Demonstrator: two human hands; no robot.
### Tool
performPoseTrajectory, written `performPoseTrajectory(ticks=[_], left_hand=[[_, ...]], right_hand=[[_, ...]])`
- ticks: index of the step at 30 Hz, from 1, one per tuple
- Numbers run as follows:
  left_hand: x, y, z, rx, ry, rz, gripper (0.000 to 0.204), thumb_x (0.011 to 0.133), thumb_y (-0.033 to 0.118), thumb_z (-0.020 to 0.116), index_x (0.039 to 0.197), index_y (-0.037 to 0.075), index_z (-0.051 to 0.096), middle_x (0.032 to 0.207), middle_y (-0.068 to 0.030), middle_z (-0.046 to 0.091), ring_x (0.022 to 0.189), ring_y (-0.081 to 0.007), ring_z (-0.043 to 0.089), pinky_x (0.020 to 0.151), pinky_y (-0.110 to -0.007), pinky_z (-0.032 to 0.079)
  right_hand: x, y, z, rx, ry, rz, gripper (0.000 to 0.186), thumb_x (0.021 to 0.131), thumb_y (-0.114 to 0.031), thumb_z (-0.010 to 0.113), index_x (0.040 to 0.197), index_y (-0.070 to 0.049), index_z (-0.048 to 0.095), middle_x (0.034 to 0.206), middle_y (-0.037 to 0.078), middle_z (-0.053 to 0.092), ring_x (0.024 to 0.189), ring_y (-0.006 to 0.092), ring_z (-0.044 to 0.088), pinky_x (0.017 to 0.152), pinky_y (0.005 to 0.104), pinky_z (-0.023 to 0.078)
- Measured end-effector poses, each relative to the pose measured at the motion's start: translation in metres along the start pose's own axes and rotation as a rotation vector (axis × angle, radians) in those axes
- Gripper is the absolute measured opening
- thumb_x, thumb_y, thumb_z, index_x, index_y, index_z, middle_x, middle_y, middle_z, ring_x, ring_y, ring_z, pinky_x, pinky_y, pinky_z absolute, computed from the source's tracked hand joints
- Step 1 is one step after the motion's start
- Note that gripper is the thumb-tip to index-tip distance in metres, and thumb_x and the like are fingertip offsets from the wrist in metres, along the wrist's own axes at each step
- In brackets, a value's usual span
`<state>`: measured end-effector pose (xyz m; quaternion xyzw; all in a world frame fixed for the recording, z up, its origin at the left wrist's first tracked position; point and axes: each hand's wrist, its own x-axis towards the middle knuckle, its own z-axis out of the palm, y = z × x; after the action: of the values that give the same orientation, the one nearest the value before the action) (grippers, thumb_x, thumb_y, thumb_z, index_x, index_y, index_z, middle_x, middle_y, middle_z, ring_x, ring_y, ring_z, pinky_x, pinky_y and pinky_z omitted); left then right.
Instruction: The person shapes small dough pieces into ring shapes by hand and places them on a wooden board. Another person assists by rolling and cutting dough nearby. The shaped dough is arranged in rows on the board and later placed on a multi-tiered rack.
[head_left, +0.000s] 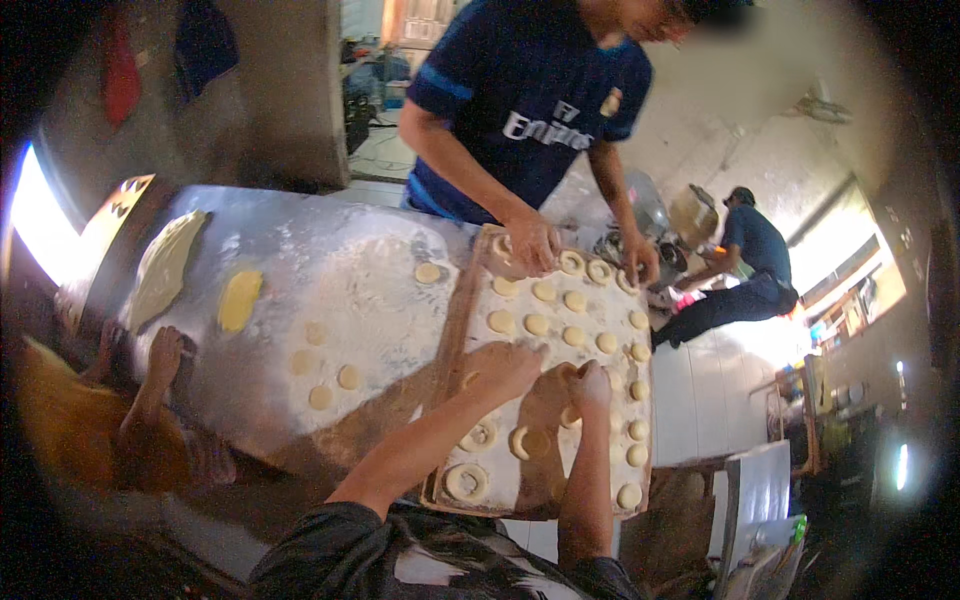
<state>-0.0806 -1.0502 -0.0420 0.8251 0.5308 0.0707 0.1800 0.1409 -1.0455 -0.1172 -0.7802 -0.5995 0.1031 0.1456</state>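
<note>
A floured board (pixel 462 310) in front of me carries rows of small flat dough rounds (pixel 573 337). Dough rings (pixel 467 483) lie at its near left corner and along its far edge. My left hand (pixel 512 370) is over the middle of the board, fingers bent and closed together. Close by on its right, my right hand (pixel 589 386) is closed with the fingertips pinched. Whatever either hand holds is hidden by the fingers. A curved piece of dough (pixel 527 441) lies on the board below my hands.
Across the board, a person in a dark blue shirt (pixel 540 110) has both hands on the far dough rings. The floured metal table (pixel 250 385) bears a large pale dough sheet (pixel 165 270), a yellow oval slab (pixel 240 300) and loose rounds. Someone's hand (pixel 165 355) rests at its left edge.
</note>
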Motion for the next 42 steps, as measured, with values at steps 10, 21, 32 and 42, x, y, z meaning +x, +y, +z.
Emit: performPoseTrajectory(ticks=[10, 21, 32, 42], left_hand=[[-0.096, -0.188, -0.021, -0.589, 0.543, -0.308, 0.03, 0.082, 0.014, 0.068, 0.108, 0.003, 0.058, 0.095, -0.0193, 0.065, 0.092, -0.0349, 0.066, 0.079, -0.045, 0.051], [-0.159, -0.254, -0.015, -0.221, 0.604, -0.512, 0.026, 0.086, 0.011, 0.062, 0.111, 0.004, 0.062, 0.093, -0.0192, 0.064, 0.09, -0.0398, 0.064, 0.079, -0.048, 0.052], [-0.182, -0.268, -0.068, -0.885, 0.414, -0.322, 0.034, 0.088, 0.03, 0.074, 0.11, 0.004, 0.069, 0.084, -0.0132, 0.071, 0.076, -0.0172, 0.068, 0.069, -0.03, 0.053], [-0.187, -0.244, -0.065, -0.535, 0.69, -0.382, 0.036, 0.078, 0.002, 0.069, 0.113, 0.002, 0.06, 0.099, -0.0122, 0.063, 0.088, -0.0304, 0.062, 0.078, -0.042, 0.049]], right_hand=[[-0.015, -0.186, 0.066, 0.639, -0.279, -0.459, 0.038, 0.086, -0.015, 0.073, 0.119, -0.004, 0.056, 0.091, 0.014, 0.067, 0.085, 0.0215, 0.066, 0.077, 0.0346, 0.052], [-0.022, -0.325, 0.16, 0.108, -0.299, -0.68, 0.034, 0.083, -0.031, 0.07, 0.097, -0.003, 0.06, 0.091, 0.016, 0.064, 0.083, 0.0369, 0.062, 0.077, 0.043, 0.049], [-0.084, -0.342, 0.088, 0.905, -0.573, -0.48, 0.041, 0.089, -0.008, 0.07, 0.123, 0.002, 0.048, 0.094, 0.01, 0.065, 0.088, 0.0175, 0.065, 0.076, 0.0327, 0.054], [-0.115, -0.362, 0.107, 1.419, -0.566, -0.287, 0.044, 0.088, -0.022, 0.066, 0.125, -0.005, 0.05, 0.106, 0.01, 0.06, 0.102, 0.0192, 0.06, 0.09, 0.0372, 0.049]])
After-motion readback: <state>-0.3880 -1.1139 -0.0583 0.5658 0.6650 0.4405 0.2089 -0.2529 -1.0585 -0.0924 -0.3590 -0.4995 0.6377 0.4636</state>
